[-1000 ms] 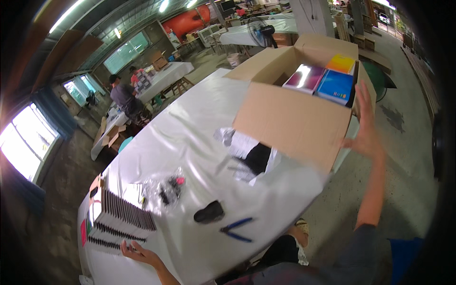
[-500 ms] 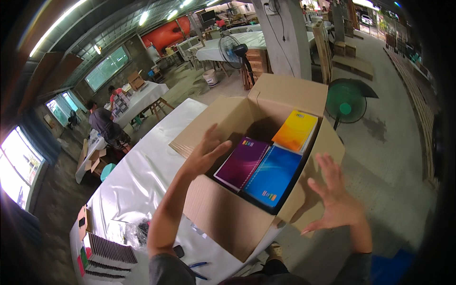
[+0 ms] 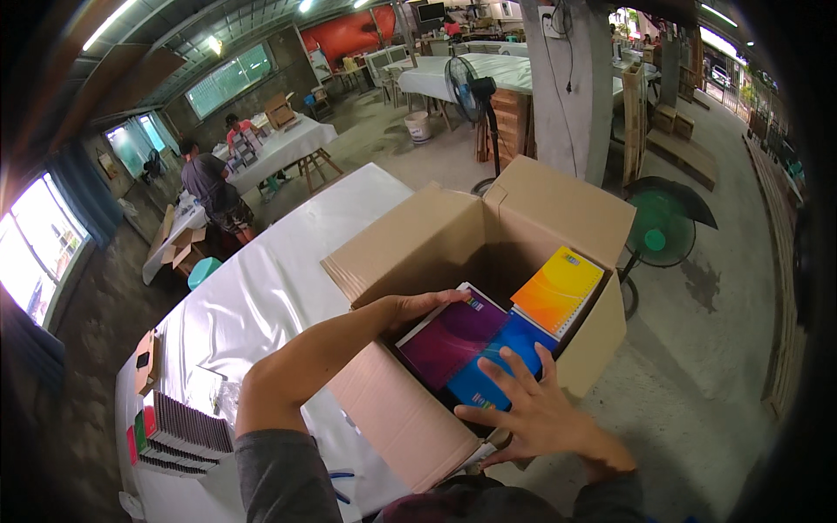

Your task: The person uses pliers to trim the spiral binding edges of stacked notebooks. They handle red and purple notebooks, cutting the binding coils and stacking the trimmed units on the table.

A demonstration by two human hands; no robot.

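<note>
An open cardboard box (image 3: 418, 431) stands at the table's near right end with its flaps spread. Inside lie spiral notebooks: a purple one (image 3: 449, 344), a blue one (image 3: 471, 382) beside it and a yellow-orange one (image 3: 558, 292) beyond. My left hand (image 3: 429, 303) reaches into the box, fingers stretched out along the purple notebook's far left edge; its thumb side touches the cover, and part of it is hidden. My right hand (image 3: 532, 401) is open, fingers spread over the blue notebook; whether they touch it I cannot tell.
A white-covered table (image 3: 261, 305) holds stacked spiral notebooks (image 3: 179, 436), clear plastic and blue-handled pliers (image 3: 340, 488). Beyond the box stand a green fan (image 3: 654, 240), a black pedestal fan (image 3: 475, 91) and a concrete pillar (image 3: 571, 105). Two people (image 3: 214, 187) work at a far table.
Both hands have come down into the box from above its sides. My left hand now meets the purple notebook, and my right is over the blue one. The view has shifted.
</note>
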